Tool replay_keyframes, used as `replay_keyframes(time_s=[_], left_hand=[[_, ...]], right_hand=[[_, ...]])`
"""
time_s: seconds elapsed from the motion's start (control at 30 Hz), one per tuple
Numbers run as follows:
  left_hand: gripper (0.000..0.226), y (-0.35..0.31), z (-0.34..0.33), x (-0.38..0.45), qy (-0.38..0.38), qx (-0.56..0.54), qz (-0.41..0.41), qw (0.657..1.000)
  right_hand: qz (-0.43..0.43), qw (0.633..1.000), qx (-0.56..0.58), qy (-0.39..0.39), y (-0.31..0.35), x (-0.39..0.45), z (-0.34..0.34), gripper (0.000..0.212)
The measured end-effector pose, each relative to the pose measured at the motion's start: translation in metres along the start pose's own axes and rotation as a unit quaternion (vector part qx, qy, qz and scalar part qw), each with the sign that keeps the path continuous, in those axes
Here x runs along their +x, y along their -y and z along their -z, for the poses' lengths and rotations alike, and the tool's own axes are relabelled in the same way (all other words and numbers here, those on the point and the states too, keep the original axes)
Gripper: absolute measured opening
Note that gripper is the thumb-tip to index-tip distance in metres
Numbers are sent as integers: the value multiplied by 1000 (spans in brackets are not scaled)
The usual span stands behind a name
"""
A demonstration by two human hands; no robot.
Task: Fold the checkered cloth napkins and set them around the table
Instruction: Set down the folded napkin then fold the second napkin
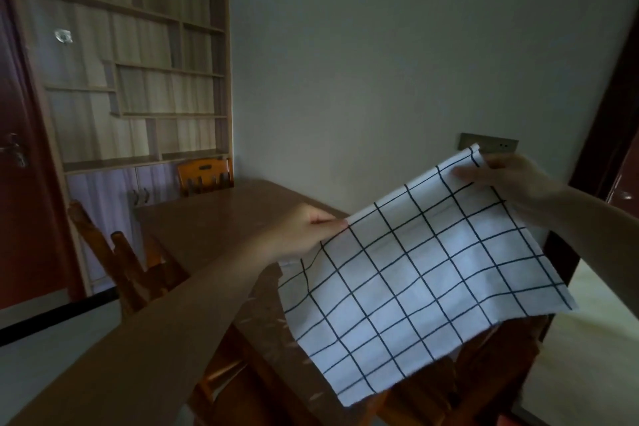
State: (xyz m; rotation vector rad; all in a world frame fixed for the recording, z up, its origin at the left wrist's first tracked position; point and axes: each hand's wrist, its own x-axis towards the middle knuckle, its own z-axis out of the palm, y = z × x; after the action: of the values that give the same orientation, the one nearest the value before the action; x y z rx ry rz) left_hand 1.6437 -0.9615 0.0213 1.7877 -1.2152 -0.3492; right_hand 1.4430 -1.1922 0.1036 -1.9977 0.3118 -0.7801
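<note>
Currently, left hand (304, 230) and right hand (508, 180) are pinching opposite top corners of the checkered napkin (425, 273), which is hanging spread between them above the table (214, 218).

One checkered napkin (425, 273), held up by two hands: left hand (304, 232), right hand (508, 180). One tabletop (214, 218). Three wooden chairs in view: one at the far end (204, 175), one at left (121, 259), one partly hidden below the napkin (484, 367). One shelf unit (138, 62). One wall socket plate (494, 143).
</note>
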Motion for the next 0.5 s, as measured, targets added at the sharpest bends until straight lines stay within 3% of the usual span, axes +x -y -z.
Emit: replay_keyframes(time_s=[0.1, 0.2, 0.33, 0.37, 0.47, 0.5], left_hand=[[31, 0, -5, 0, 1, 21, -24, 1000], [21, 8, -4, 3, 9, 26, -12, 1000], [49, -8, -13, 4, 82, 56, -5, 995], [51, -17, -18, 7, 70, 35, -15, 997], [28, -40, -32, 23, -27, -25, -58, 998], [38, -41, -33, 27, -60, -30, -67, 995]], right_hand=[[5, 1000, -22, 4, 0, 1, -2, 39], [10, 997, -78, 4, 5, -2, -6, 47], [22, 987, -158, 27, 16, -2, -21, 8], [27, 982, -181, 41, 19, -2, -29, 14], [31, 974, -214, 74, 26, 4, -51, 13], [28, 971, -223, 79, 27, 5, -54, 14]])
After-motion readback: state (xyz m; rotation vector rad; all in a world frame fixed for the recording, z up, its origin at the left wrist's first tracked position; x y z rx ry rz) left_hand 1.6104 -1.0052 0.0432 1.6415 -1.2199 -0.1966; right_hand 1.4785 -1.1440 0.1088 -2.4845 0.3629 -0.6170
